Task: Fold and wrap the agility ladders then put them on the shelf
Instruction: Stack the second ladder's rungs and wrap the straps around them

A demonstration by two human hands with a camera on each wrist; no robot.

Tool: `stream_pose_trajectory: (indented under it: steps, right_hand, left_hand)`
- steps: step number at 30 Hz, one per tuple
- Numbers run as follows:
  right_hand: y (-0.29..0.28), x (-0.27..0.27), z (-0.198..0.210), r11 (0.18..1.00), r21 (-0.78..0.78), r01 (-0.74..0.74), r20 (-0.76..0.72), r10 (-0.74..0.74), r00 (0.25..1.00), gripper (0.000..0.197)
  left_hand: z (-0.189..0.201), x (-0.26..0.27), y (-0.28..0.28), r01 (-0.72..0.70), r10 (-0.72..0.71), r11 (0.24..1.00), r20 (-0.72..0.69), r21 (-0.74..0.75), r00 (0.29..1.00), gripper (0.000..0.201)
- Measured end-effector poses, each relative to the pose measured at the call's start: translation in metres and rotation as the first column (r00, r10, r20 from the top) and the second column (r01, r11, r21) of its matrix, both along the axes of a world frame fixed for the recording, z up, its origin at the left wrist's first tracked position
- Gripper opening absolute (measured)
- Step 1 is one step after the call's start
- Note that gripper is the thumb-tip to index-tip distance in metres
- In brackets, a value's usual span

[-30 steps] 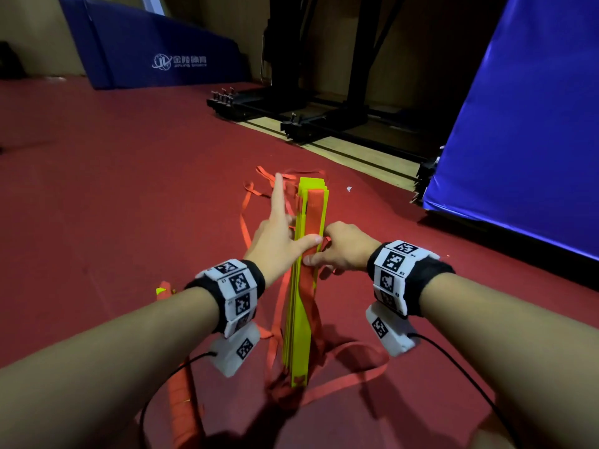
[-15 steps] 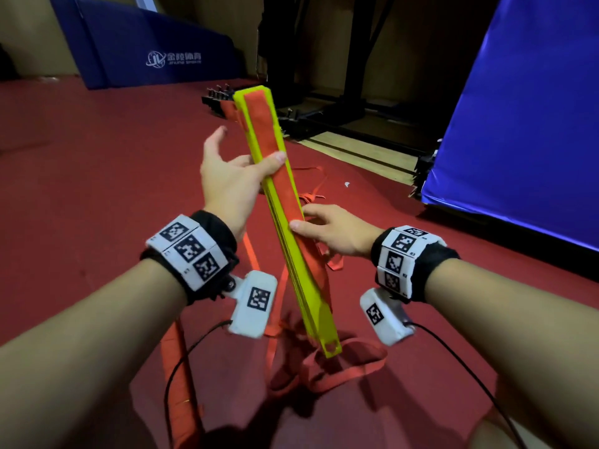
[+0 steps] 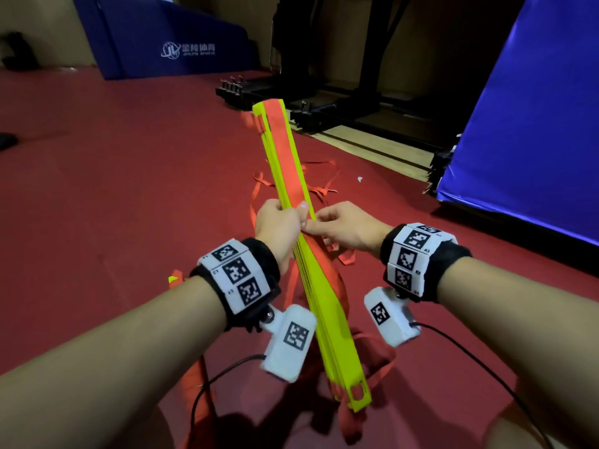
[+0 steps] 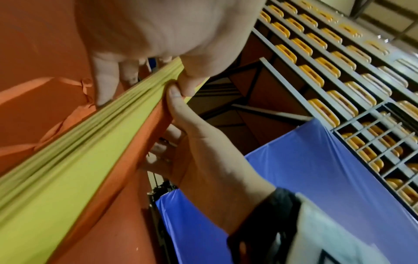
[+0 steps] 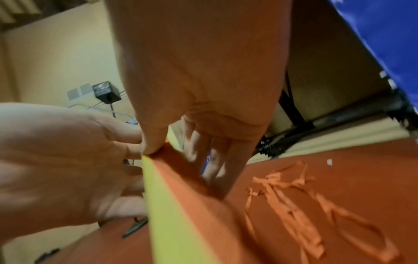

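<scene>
Fingers point(image 3: 275, 207) of the left hand point(image 3: 278, 225) are curled round the stacked yellow rungs point(image 3: 327, 306) of the ladder, with the thumb laid across the top. The stack is held clear of the floor point(image 3: 129, 196), tilted, its far end raised and its near end low between the forearms. An orange strap point(image 3: 285, 147) is laid along the upper face of the stack. That strap is pinched against the rungs by the right hand point(image 3: 346, 230), thumb and forefinger closed on it just beside the left thumb; in the left wrist view the two thumbs are seen touching at the strap's edge. Loose orange straps point(image 5: 300, 201) are spread on the red floor under and beyond the stack. A blue mat point(image 3: 525, 131) stands to the right, and a dark metal frame point(image 3: 324, 102) is seen behind the raised end.
</scene>
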State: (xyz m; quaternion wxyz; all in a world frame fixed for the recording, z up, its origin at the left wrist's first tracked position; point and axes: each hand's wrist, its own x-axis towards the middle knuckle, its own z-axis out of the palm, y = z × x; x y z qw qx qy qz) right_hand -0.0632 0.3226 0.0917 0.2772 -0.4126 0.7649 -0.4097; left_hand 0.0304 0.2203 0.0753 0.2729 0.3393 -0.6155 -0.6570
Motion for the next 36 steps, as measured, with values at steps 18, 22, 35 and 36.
stream_pose_trajectory:
  steps: [18, 22, 35, 36]
  right_hand:
    - [0.023, -0.001, 0.0, 0.953, 0.292, -0.082, -0.159, 0.133, 0.978, 0.057]
    - [0.021, 0.011, -0.005, 0.945, 0.283, -0.166, -0.383, 0.271, 0.883, 0.053]
    - [0.018, 0.017, -0.005, 0.993, 0.064, -0.103, -0.411, 0.12, 0.903, 0.052]
    - [0.018, 0.016, -0.006, 0.993, 0.07, -0.095, -0.414, 0.115, 0.903, 0.052]
  left_hand:
    - [0.065, 0.022, -0.053, -0.357, 0.224, 0.85, -0.347, -0.388, 0.911, 0.106]
    - [0.062, 0.022, -0.056, -0.327, 0.216, 0.897, -0.353, -0.296, 0.91, 0.103]
    - [0.011, 0.008, -0.026, -0.12, 0.075, 0.974, -0.231, -0.192, 0.97, 0.1]
    - [0.012, 0.008, -0.013, -0.118, 0.065, 0.972, -0.253, -0.202, 0.965, 0.101]
